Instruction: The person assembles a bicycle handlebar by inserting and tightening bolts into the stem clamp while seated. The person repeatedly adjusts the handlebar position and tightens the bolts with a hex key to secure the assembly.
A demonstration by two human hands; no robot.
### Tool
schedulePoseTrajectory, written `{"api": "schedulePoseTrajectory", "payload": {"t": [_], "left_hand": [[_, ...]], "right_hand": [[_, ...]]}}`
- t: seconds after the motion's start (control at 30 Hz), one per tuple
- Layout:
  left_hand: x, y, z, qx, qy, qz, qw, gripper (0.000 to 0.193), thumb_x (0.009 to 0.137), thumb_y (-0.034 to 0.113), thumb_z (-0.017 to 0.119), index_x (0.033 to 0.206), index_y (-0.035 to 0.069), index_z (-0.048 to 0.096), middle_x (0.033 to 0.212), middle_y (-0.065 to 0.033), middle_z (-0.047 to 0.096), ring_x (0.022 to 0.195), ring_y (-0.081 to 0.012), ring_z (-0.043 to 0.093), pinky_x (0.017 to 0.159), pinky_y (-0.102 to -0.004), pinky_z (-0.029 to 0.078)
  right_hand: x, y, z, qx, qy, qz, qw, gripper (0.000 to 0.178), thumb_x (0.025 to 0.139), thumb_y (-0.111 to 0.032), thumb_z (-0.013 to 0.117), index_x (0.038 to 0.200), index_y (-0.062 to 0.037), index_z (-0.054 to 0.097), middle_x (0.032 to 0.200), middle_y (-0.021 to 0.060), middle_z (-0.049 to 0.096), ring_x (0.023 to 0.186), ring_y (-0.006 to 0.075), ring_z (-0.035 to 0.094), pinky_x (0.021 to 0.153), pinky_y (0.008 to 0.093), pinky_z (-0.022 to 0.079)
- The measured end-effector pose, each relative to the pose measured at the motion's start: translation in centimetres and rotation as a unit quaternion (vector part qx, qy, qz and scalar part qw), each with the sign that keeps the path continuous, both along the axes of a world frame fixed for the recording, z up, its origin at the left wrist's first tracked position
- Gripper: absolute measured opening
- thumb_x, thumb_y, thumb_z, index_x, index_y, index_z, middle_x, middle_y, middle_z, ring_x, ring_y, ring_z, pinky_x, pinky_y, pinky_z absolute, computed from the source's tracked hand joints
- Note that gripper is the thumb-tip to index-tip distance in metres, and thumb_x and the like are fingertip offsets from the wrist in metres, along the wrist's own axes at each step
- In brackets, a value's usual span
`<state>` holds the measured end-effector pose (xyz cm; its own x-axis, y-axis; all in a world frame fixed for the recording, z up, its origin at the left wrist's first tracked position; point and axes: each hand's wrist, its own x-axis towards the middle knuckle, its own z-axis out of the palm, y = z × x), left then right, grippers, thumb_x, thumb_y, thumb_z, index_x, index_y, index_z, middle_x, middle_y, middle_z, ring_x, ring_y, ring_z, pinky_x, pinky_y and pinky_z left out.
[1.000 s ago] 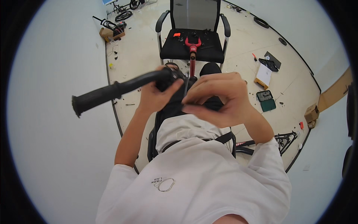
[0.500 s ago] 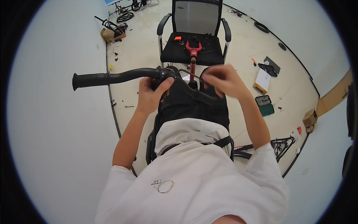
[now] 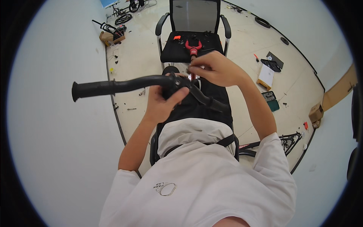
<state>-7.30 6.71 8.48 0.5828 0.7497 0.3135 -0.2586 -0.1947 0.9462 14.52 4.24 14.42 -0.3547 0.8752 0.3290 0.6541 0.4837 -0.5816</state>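
Note:
My left hand [image 3: 162, 104] is closed around the middle of a black bicycle handlebar [image 3: 141, 83], at its stem clamp, with the thumb on top. The bar lies across above my lap, its gripped end [image 3: 92, 90] pointing left and the other end sloping down to the right. Just beyond the clamp my right hand [image 3: 215, 70] is raised, thumb and fingers pinched together. The thin bent hex key it held a moment ago is hardly visible now behind the fingers. A red fork [image 3: 194, 48] rests on the chair ahead, its steerer tube toward me, partly behind my right hand.
The black office chair [image 3: 194, 17] facing me carries an orange piece [image 3: 177, 38] and small dark parts. On the floor at right are a green case [image 3: 270, 101], a white box [image 3: 266, 77] and a bicycle frame [image 3: 289, 142]. A cardboard box [image 3: 109, 38] with parts stands far left.
My right hand has moved up and slightly left, to just beyond the clamp. The handlebar has tilted and shifted slightly down with my left hand. The view has shifted a little.

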Motion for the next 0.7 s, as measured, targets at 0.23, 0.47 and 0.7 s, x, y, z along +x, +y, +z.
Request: {"api": "schedulePoseTrajectory", "payload": {"t": [0.23, 0.47, 0.7], "left_hand": [[-0.3, 1.2, -0.8, -0.012, 0.013, 0.053, 0.998, 0.026, 0.083, 0.012, 0.074, 0.106, 0.003, 0.065, 0.070, 0.0021, 0.059, 0.057, -0.0034, 0.052, 0.049, -0.0185, 0.038], [0.3, -0.4, 0.0, 0.038, 0.013, 0.036, 0.999, 0.026, 0.083, 0.007, 0.073, 0.105, 0.001, 0.062, 0.077, 0.0012, 0.060, 0.065, -0.0057, 0.054, 0.058, -0.0202, 0.043], [0.0, -0.1, -0.2, -0.008, 0.011, 0.065, 0.998, 0.023, 0.086, 0.022, 0.072, 0.097, 0.003, 0.066, 0.060, 0.0024, 0.054, 0.046, -0.0035, 0.045, 0.041, -0.0194, 0.031]], "right_hand": [[-0.9, -6.4, 1.2, -0.085, 0.110, 0.140, 0.980, 0.025, 0.093, -0.013, 0.052, 0.105, -0.0030, 0.070, 0.061, 0.0060, 0.055, 0.053, 0.0123, 0.044, 0.051, 0.0290, 0.038], [-1.2, -1.8, 0.0, 0.114, -0.009, -0.036, 0.993, 0.023, 0.094, -0.014, 0.051, 0.105, -0.0033, 0.068, 0.060, 0.0089, 0.056, 0.051, 0.0138, 0.050, 0.050, 0.0297, 0.037], [-0.3, -6.5, 2.1, -0.121, 0.131, 0.137, 0.974, 0.037, 0.098, -0.024, 0.049, 0.079, 0.0027, 0.066, 0.051, 0.0045, 0.053, 0.045, 0.0106, 0.046, 0.047, 0.0267, 0.035]]}}
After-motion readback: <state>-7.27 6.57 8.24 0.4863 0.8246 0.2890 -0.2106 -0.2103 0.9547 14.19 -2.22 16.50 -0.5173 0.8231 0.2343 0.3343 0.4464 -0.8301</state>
